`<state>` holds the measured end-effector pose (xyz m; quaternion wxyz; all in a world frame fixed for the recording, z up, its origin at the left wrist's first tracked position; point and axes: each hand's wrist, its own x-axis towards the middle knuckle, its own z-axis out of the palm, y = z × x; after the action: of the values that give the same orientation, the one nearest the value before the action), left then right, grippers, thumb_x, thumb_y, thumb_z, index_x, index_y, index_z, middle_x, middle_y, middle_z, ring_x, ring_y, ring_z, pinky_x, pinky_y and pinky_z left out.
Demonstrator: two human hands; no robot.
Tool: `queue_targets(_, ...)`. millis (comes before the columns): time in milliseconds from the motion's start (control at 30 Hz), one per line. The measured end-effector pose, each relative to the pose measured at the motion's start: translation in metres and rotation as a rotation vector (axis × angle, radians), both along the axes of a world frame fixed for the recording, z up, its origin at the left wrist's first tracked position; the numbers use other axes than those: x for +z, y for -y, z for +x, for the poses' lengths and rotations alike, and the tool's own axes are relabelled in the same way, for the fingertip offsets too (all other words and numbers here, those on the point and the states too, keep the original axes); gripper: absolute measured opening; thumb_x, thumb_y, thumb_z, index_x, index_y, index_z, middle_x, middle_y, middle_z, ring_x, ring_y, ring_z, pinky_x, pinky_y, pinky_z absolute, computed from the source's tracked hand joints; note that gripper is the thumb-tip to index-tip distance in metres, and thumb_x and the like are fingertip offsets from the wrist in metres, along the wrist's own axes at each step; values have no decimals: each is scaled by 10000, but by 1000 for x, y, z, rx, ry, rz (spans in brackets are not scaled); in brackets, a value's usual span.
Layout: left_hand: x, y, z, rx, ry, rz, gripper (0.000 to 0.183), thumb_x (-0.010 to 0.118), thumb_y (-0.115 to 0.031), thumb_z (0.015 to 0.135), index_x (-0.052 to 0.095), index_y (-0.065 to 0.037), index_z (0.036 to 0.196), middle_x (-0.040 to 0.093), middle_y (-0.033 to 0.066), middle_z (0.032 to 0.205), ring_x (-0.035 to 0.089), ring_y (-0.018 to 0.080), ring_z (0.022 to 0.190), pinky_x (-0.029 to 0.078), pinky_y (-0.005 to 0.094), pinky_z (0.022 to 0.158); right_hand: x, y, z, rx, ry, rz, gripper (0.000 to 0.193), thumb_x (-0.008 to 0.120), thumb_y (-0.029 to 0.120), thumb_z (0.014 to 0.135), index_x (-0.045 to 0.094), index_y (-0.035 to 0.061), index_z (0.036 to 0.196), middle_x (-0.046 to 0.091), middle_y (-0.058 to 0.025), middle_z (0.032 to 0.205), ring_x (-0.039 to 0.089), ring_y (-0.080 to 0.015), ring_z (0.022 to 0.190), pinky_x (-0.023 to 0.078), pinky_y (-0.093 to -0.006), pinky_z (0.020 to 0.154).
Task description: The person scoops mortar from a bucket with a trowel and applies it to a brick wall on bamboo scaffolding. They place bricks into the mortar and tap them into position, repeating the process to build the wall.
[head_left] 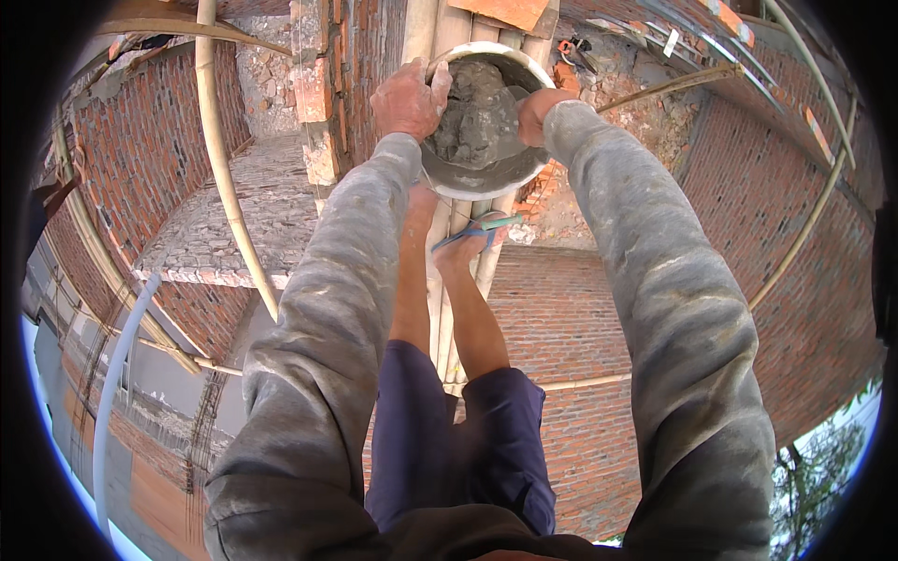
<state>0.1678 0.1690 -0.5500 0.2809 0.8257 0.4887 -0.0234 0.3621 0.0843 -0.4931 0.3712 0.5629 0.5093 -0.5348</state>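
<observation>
Evidently, a round bucket [479, 179] is held at the upper centre of the frame, above a run of pale bamboo poles [443, 323]; whether any of its weight is borne by them cannot be told. Its left rim is gripped by the left hand [409, 103], with the thumb laid at the edge, while the right rim is clasped by the right hand [541, 116], whose fingertips are hidden. Considerable weight is to be expected — the bucket is partly filled with wet grey mortar [472, 126], which looks thick, lumpy and soft, and could slump if the rim were tipped. The rim is best held at opposite sides, as is done now, since smeared walls may prove slippery.

The rim is pale and rounded, and the inner wall is coated with a grey film. The poles are smooth and cylindrical, laid lengthwise. Coarse courses of reddish brick [561, 299] are seen at lower centre; the grey sleeves [341, 266] are creased and dusted with pale smears.
</observation>
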Motion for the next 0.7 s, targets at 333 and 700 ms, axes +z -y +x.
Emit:
queue_targets(333,-13,-7,3,24,124,-72,447,621,-493,1033,746,-65,1067,768,224,1009,726,469,973,559,558,880,-56,86,33,-811,-416,-340,197,744,144,868,599,22,919,627,-75,711,617,-213,579,483,-393,483)
queue_targets(700,-38,-21,-16,-71,230,2,390,582,-399,1066,739,-44,1102,755,235,952,724,463,893,552,521,821,-79,146,-141,-2187,-1090,-177,163,729,156,1029,625,47,965,577,17,727,539,-82,486,462,-284,407)
